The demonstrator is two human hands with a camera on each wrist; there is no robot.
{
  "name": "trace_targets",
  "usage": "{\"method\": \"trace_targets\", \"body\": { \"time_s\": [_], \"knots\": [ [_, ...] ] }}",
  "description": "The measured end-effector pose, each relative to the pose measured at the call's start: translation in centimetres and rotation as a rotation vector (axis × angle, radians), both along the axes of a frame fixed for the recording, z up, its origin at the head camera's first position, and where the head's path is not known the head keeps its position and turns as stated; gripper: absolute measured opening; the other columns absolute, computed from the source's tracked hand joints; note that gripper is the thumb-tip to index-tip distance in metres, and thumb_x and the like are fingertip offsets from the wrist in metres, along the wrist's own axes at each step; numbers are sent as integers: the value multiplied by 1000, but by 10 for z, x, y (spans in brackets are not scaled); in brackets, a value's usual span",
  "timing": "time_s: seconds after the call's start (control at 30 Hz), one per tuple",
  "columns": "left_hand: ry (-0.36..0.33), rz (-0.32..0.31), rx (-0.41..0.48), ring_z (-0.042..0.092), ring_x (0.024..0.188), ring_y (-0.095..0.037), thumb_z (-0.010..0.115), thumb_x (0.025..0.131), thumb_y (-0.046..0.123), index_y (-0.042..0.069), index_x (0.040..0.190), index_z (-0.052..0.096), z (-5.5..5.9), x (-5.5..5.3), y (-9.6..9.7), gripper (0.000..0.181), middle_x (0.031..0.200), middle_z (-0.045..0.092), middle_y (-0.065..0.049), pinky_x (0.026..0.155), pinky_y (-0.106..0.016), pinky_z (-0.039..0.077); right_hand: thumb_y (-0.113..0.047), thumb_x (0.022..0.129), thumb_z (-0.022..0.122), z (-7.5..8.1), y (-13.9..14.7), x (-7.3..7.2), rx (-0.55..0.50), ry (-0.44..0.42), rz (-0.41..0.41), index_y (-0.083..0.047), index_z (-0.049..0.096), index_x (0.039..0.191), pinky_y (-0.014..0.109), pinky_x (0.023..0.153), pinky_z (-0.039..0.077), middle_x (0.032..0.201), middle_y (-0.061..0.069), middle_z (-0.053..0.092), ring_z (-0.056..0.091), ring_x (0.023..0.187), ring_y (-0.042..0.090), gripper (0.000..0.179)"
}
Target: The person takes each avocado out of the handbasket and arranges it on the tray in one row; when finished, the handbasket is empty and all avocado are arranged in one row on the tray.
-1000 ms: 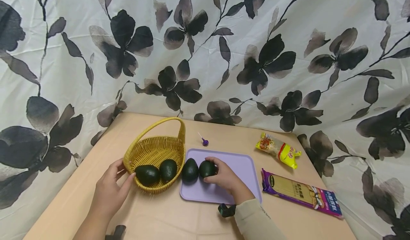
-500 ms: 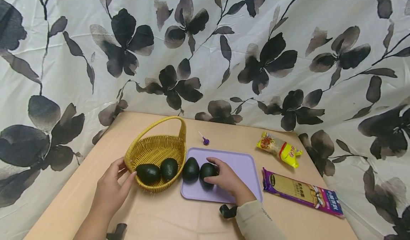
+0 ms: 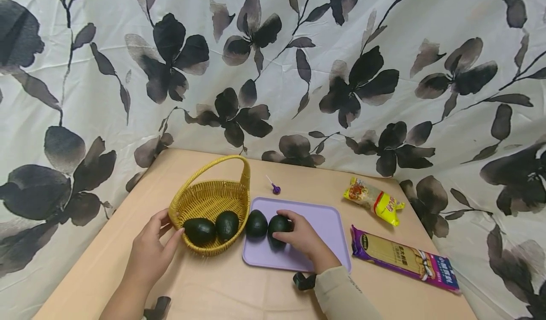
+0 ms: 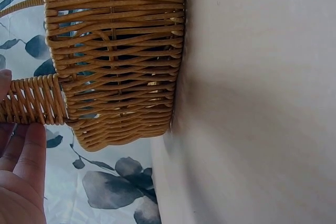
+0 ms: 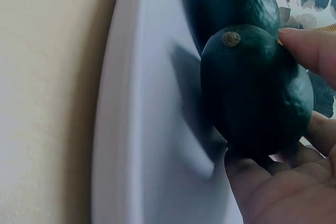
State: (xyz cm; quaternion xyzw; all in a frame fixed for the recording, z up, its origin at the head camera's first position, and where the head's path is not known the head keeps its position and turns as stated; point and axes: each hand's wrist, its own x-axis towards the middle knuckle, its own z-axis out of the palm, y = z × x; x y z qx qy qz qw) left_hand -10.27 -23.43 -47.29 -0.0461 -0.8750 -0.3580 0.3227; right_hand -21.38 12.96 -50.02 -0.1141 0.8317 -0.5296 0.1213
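Note:
On the left of the head view stands a yellow wicker basket (image 3: 209,196). My left hand (image 3: 149,249) grips the base of its handle; in the left wrist view, the thumb and fingers (image 4: 29,156) lie on either side of the woven handle base (image 4: 34,99). Two dark green avocados (image 3: 199,231) lie inside the basket. Beside it, another avocado (image 3: 257,224) rests on a lilac tray (image 3: 317,225). My right hand (image 3: 303,234) holds an avocado (image 5: 257,93) between thumb and fingers, low over the tray. Whether that avocado touches the tray is unclear.
Behind the tray lies a purple lollipop (image 3: 276,188). A yellow snack bag (image 3: 373,201) and a long purple noodle packet (image 3: 405,258) lie to the right. A floral cloth (image 3: 298,97) hangs behind the table (image 3: 213,287).
The avocado in my right hand has turned slightly, and more of its lower end shows below the thumb. My left hand keeps its grip on the basket. The head view has shifted slightly.

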Motion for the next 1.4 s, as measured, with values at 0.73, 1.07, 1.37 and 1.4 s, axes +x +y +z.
{"method": "trace_targets", "body": {
  "time_s": [0.73, 1.07, 1.37, 1.4],
  "knots": [
    [1, 3, -1, 70, 108, -38, 82, 82, -4, -3, 138, 52, 0, 1, -1, 63, 123, 67, -19, 99, 8, 37, -10, 91, 77, 35, -13, -8, -146, 52, 58, -1, 59, 139, 51, 127, 36, 144, 25, 58, 52, 141, 32, 52],
    [-8, -7, 10, 69, 112, -36, 81, 83, -3, -1, 138, 53, -1, 1, 2, 62, 124, 67, -15, 101, 0, 44, -17, 89, 80, 54, -34, -9, -125, 18, 128, -5, 58, 141, 53, 120, 46, 140, 16, 63, 56, 135, 39, 58],
    [3, -3, -5, 70, 111, -36, 81, 83, -4, -2, 138, 52, 0, 1, 2, 63, 123, 67, -17, 101, -1, 45, -21, 88, 81, 65, -65, -12, -95, -25, 226, -9, 57, 144, 47, 108, 58, 140, 14, 62, 62, 127, 36, 62],
    [4, 0, -8, 70, 111, -37, 81, 83, -4, -3, 138, 52, 0, 2, 2, 63, 123, 67, -17, 101, 0, 44, -21, 88, 82, 67, -69, -13, -97, -28, 233, -9, 58, 143, 47, 108, 58, 139, 13, 63, 62, 127, 37, 61]
  ]
}}
